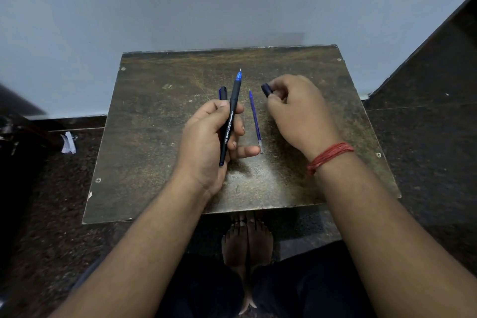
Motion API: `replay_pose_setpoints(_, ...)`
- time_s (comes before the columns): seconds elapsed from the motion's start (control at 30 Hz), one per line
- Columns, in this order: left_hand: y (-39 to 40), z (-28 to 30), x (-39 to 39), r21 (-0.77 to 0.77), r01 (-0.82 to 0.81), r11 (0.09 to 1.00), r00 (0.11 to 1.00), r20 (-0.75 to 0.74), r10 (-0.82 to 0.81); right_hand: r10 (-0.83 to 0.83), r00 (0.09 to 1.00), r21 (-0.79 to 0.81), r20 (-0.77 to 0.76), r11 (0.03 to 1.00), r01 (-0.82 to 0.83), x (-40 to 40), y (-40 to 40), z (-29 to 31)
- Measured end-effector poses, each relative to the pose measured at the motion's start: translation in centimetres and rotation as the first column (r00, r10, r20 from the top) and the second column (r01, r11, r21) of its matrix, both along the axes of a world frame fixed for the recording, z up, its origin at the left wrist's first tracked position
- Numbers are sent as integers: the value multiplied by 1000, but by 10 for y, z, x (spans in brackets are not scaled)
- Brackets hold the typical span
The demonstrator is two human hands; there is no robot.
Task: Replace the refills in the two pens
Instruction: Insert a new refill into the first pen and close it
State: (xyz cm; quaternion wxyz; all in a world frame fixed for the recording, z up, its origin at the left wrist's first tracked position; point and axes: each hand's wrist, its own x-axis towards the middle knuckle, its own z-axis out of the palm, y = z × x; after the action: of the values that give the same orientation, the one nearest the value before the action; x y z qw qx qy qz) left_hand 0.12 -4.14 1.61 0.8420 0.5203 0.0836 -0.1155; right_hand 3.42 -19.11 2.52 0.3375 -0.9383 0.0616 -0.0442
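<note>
My left hand (211,142) grips an uncapped black pen (230,116) with a blue tip, pointing away from me over the small wooden table (154,137). A second capped dark pen (223,93) lies on the table, mostly hidden behind my left hand. A loose blue refill (255,117) lies on the table between my hands. My right hand (299,111) pinches a dark blue pen cap (267,90) just right of the refill's tip.
The table stands against a pale wall (206,8) on a dark speckled floor (426,162). A scrap of paper (68,142) lies on the floor at the left. My bare feet (246,240) show below the table's near edge.
</note>
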Motion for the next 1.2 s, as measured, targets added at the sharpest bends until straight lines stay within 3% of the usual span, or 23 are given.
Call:
replay_pose_setpoints(0.07, -1, 1, 0, 16, 4, 1000, 1000, 4, -4, -54, 998, 399, 37, 916, 35, -1, 4, 4)
replay_pose_setpoints(0.17, -2, 2, -1, 48, 26, 999, 1000, 15, -27, -136, 991, 798, 15, 598, 70, 0, 9, 6)
replay_pose_setpoints(0.3, -5, 2, -4, 84, 80, 993, 996, 35, -83, -207, 978, 952, -37, 291, 98, 2, 5, 8)
replay_pose_setpoints(0.4, -8, 2, -6, 97, 114, 989, 992, 40, -118, -240, 969, 977, -65, 183, 111, 3, 0, 9)
replay_pose_setpoints(0.57, -9, 2, -7, 115, 152, 982, 987, 43, -158, -231, 971, 978, -55, 181, 98, 3, 0, 8)
replay_pose_setpoints(0.83, -8, 2, -7, 104, 170, 980, 984, 41, -175, -115, 993, 965, -29, 257, 57, 2, 2, 6)
replay_pose_setpoints(1.2, -4, -1, -3, -60, 117, 991, 992, -30, -119, 104, 991, 842, 81, 526, -124, -4, 12, 2)
